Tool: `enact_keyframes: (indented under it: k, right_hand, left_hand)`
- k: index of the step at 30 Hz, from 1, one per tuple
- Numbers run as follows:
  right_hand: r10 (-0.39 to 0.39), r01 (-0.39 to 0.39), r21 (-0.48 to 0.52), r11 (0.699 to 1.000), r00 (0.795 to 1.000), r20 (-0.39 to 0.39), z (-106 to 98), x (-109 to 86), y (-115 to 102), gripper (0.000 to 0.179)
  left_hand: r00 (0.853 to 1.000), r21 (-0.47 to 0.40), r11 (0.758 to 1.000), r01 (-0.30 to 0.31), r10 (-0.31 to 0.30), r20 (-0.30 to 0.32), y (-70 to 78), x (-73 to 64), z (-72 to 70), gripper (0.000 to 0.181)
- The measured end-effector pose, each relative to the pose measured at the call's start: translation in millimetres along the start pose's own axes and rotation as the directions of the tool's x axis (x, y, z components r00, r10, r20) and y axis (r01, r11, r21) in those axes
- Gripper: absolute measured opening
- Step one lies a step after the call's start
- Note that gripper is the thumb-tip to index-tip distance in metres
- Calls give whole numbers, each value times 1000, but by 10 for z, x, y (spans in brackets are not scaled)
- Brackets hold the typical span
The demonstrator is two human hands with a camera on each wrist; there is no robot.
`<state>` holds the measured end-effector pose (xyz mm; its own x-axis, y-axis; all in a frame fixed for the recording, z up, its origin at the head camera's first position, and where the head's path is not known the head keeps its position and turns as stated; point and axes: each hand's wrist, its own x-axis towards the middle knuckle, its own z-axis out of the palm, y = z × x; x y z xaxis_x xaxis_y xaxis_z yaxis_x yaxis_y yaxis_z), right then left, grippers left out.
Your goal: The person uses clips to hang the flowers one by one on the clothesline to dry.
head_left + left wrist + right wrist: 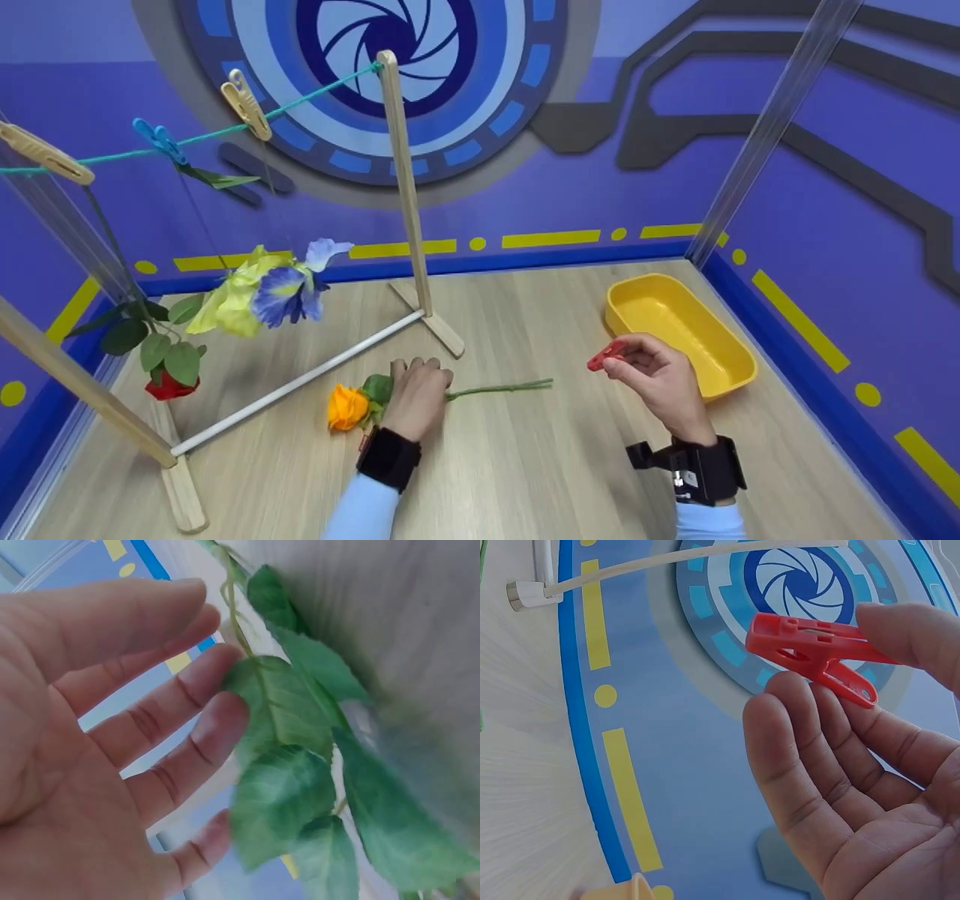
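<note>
An orange rose [347,409] lies on the tabletop, its green stem [502,388] pointing right. Over its leafy middle is my left hand [417,396]; in the left wrist view its loosely bent fingers [202,731] meet the green leaves [281,799], with the thumb apart from them. My right hand [660,379], raised beside the yellow tray, pinches a red clothespin [606,355] between thumb and fingers. In the right wrist view the clothespin [810,645] points its jaw end away from the thumb.
A wooden rack [405,180] at left carries a green cord [206,136]. Beige clothespins [246,105] and a blue clothespin [159,141] sit on it. A red rose [172,385] and yellow and blue flowers [289,295] hang below. The yellow tray [739,367] stands at right, near the wall.
</note>
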<state>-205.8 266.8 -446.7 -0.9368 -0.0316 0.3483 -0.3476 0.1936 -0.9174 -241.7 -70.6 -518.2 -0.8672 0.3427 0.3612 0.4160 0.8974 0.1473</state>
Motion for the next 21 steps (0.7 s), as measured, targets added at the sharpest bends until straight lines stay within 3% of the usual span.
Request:
enact_keyframes:
  k: [8, 14, 21]
  right_hand:
    - [-17, 17, 3, 1000, 1000, 22, -1, 6, 8, 20]
    - [-28, 29, -6, 1000, 999, 18, 5, 13, 9, 20]
    - [-43, 43, -2, 999, 999, 27, 23, 19, 38, 21]
  left_hand:
    - [999, -22, 999, -42, 41, -21, 45, 26, 67, 14]
    - [998, -52, 997, -59, 60, 8, 79, 42, 92, 12]
    - [993, 12, 993, -113, 113, -16, 129, 21, 156, 11]
